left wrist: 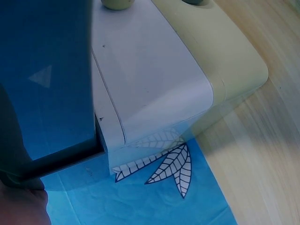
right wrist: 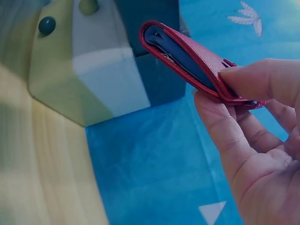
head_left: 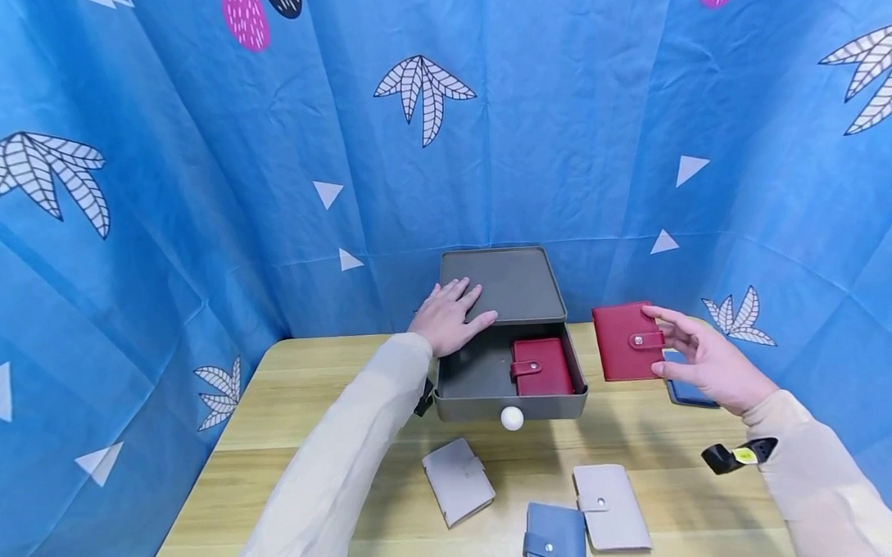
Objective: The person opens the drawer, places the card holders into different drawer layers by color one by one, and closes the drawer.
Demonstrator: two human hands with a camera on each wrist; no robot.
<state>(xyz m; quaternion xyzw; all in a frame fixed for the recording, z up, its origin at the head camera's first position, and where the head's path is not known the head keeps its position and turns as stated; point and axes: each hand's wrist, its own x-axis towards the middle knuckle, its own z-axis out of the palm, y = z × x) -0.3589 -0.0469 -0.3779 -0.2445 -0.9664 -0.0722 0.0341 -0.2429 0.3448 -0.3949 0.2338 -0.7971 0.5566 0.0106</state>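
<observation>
My right hand (head_left: 716,366) pinches a red snap-closure wallet (head_left: 621,342) by its strap edge, to the right of a dark grey drawer unit (head_left: 501,284). The right wrist view shows the wallet (right wrist: 187,61) end-on between thumb and fingers, with bluish inserts inside. My left hand (head_left: 450,315) rests with fingers spread on the left part of the unit's top. The top drawer (head_left: 478,407) is pulled out by its white knob's (head_left: 512,418) side, and a second red wallet (head_left: 549,372) lies in its right half. Only a bit of the left hand (left wrist: 23,206) shows in the left wrist view.
Two pale grey wallets (head_left: 457,482) and a blue wallet (head_left: 558,541) lie on the wooden table (head_left: 263,444) in front. Another blue wallet (head_left: 687,393) lies partly behind my right hand. Lower white (left wrist: 150,70) and pale yellow drawers (left wrist: 225,51) show. A blue curtain (head_left: 554,151) hangs behind.
</observation>
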